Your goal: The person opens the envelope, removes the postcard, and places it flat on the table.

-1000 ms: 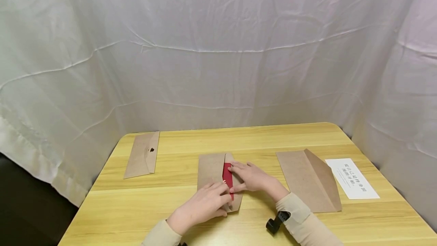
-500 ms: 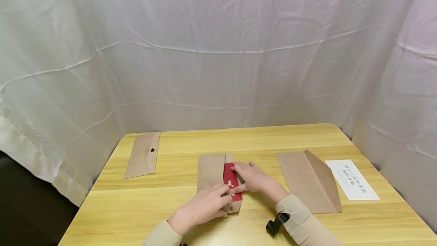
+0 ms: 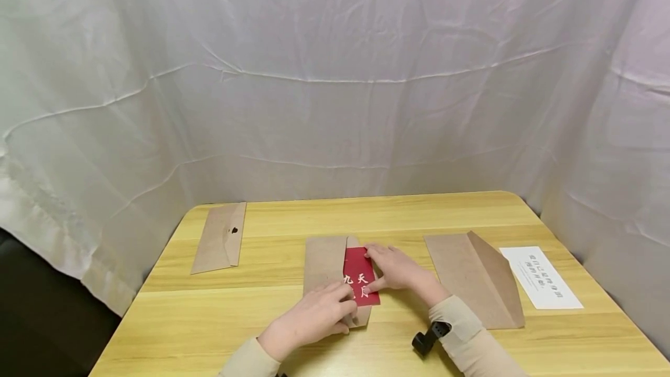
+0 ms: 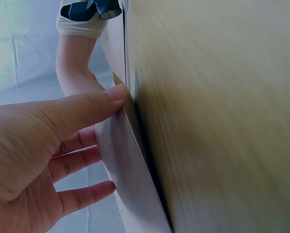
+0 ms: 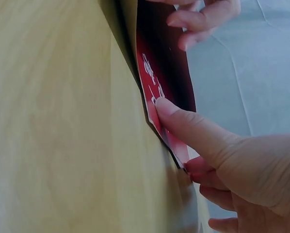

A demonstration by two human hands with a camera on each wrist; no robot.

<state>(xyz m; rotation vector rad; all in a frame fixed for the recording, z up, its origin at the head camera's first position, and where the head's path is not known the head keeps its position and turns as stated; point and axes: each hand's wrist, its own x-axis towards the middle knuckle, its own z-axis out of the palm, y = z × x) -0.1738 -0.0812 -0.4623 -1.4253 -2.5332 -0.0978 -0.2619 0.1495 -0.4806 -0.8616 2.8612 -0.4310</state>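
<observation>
A brown paper envelope [image 3: 323, 260] lies mid-table with its flap to the right. Partly out of its opening, toward the right, sticks a red card [image 3: 360, 265] with white characters. My left hand [image 3: 316, 312] holds the envelope near its front end; in the left wrist view the thumb and fingers [image 4: 82, 195] lie on opposite sides of the paper. My right hand [image 3: 399, 271] grips the card's right part, and in the right wrist view its thumb presses the red face [image 5: 147, 80]. The card's left part is hidden inside the envelope.
At the far left lies a closed brown envelope [image 3: 218, 238] with a dark mark. To the right, another brown envelope [image 3: 466, 278] has its flap spread out. Beside that is a white card [image 3: 541, 278] with grey characters. Pale curtains [image 3: 335, 115] hang behind the table [image 3: 209, 313].
The red card has slid rightward out of the envelope, baring more of its characters. My right hand has moved right with it, while the left hand has stayed on the envelope.
</observation>
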